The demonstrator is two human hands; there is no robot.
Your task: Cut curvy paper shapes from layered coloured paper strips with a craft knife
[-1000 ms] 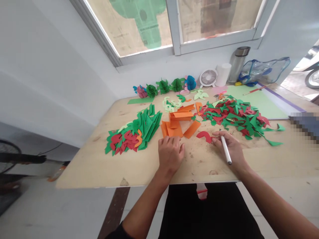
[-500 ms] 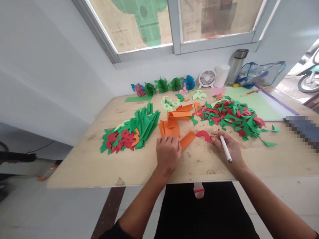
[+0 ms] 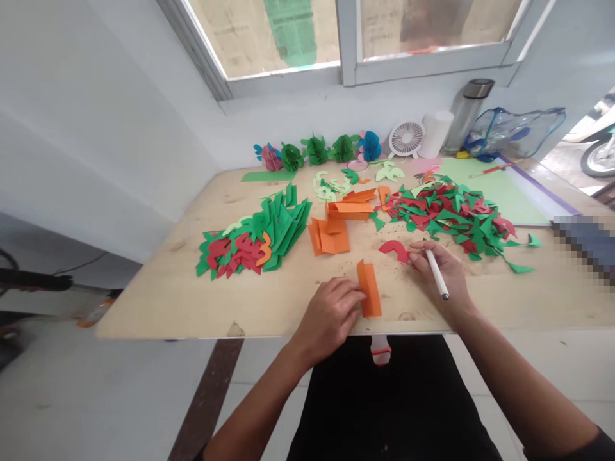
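My left hand [image 3: 335, 314] is close to the table's front edge, its fingertips closed on the left side of a folded orange paper strip [image 3: 369, 291]. Part of the grip is hidden behind the fingers. My right hand [image 3: 444, 275] pinches the end of a curved red paper cutout [image 3: 394, 248]. A white marker [image 3: 437, 274] also rests in that hand, slanting across the fingers with its dark end toward me. More folded orange paper [image 3: 335, 238] lies beyond my left hand.
Left is a pile of green folded paper [image 3: 286, 227] with red cutouts [image 3: 243, 251]. Red and green scraps [image 3: 444, 214] heap on the right. Behind stand paper ornaments [image 3: 317, 150], a small fan [image 3: 406, 138] and a bottle [image 3: 468, 118]. A pixelated dark object [image 3: 589, 246] lies far right.
My left hand has drawn the orange strip away from the other orange pieces, toward me, and turned it more upright. My right hand stays nearly in place with the marker and red cutout.
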